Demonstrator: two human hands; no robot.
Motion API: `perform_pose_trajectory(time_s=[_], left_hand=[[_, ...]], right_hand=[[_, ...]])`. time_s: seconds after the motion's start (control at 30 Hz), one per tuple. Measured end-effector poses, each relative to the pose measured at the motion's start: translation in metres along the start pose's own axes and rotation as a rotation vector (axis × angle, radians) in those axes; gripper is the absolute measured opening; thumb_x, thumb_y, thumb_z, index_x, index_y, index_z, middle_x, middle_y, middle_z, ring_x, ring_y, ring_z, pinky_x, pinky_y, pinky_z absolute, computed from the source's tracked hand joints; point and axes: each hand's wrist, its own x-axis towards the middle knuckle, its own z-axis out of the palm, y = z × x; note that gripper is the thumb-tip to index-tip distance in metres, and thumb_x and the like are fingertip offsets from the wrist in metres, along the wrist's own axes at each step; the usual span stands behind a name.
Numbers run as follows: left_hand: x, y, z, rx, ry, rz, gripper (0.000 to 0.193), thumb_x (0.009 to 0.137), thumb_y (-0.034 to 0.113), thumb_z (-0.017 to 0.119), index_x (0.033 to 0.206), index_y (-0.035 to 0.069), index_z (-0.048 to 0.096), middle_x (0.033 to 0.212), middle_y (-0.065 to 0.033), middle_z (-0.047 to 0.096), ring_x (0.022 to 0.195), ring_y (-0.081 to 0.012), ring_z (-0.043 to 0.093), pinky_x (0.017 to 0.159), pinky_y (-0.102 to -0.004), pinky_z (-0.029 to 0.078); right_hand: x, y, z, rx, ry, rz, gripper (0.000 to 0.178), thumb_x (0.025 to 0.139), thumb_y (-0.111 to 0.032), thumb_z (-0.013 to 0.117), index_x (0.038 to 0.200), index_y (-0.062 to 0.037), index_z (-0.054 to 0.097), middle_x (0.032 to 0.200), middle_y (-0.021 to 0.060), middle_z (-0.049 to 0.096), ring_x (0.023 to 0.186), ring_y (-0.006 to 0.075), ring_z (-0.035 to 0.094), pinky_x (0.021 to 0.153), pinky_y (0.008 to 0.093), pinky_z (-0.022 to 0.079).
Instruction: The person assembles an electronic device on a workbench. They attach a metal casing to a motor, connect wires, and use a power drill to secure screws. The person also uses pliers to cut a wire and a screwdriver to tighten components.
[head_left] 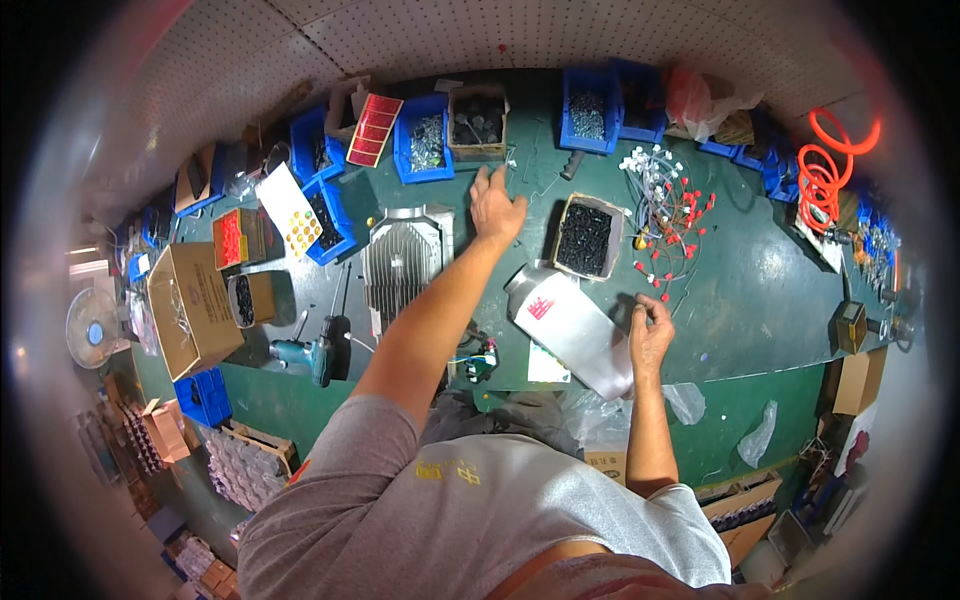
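Note:
My left hand [498, 208] reaches far across the green bench, palm down with fingers apart, just in front of a cardboard box of dark parts [478, 128]. Beside that forearm lies a finned metal heat sink [405, 262]. A smooth silver metal housing [575, 330] with a red printed mark rests at a slant near the bench's front edge. Along its right side is my right hand [650, 340], its fingers curled toward the thumb; whatever they hold, if anything, is too small to make out. Behind the housing stands an open box of small black parts [586, 238].
Blue bins of screws [424, 140] line the back. Wires with red and white connectors [668, 215] spread at the right. A teal power drill [312, 352] lies left of the heat sink, near a cardboard carton [192, 310]. A coiled orange hose [822, 180] hangs far right.

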Motion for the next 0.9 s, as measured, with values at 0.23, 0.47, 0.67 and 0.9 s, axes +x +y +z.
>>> perform_pose_trajectory(time_s=[0.23, 0.47, 0.67, 0.9], left_hand=[[0.04, -0.015, -0.003, -0.087, -0.084, 0.004, 0.079, 0.078, 0.022, 0.076, 0.148, -0.001, 0.049, 0.153, -0.0257, 0.046, 0.141, -0.0403, 0.045, 0.119, -0.0427, 0.037], [0.021, -0.016, -0.004, -0.406, 0.019, 0.109, 0.069, 0.076, 0.007, 0.073, 0.143, -0.003, 0.055, 0.147, -0.021, 0.055, 0.139, -0.033, 0.051, 0.117, -0.0365, 0.04], [0.004, -0.018, -0.018, -0.221, 0.055, 0.156, 0.071, 0.074, 0.008, 0.074, 0.142, -0.001, 0.056, 0.145, -0.0205, 0.056, 0.139, -0.0357, 0.049, 0.119, -0.0407, 0.037], [-0.016, 0.015, -0.027, 0.155, -0.131, 0.124, 0.073, 0.08, 0.022, 0.074, 0.146, 0.004, 0.05, 0.151, -0.0161, 0.045, 0.14, -0.0376, 0.042, 0.115, -0.0524, 0.037]], right_hand=[[-0.006, 0.003, -0.002, 0.026, 0.001, -0.001, 0.017, 0.09, -0.007, 0.066, 0.103, -0.0009, 0.075, 0.101, 0.0159, 0.075, 0.098, 0.0312, 0.069, 0.092, 0.0404, 0.053], [-0.009, 0.008, 0.004, 0.046, 0.003, 0.038, 0.017, 0.09, -0.008, 0.066, 0.102, -0.0009, 0.075, 0.1, 0.0163, 0.074, 0.098, 0.0317, 0.069, 0.09, 0.0401, 0.053], [-0.018, 0.001, 0.009, 0.037, -0.018, 0.053, 0.017, 0.091, -0.008, 0.066, 0.103, -0.0008, 0.075, 0.099, 0.0163, 0.074, 0.095, 0.03, 0.07, 0.089, 0.0388, 0.054], [-0.009, 0.018, 0.01, 0.123, -0.052, 0.048, 0.021, 0.094, -0.008, 0.066, 0.11, 0.0023, 0.075, 0.103, 0.0117, 0.076, 0.093, 0.02, 0.07, 0.088, 0.0333, 0.054]])
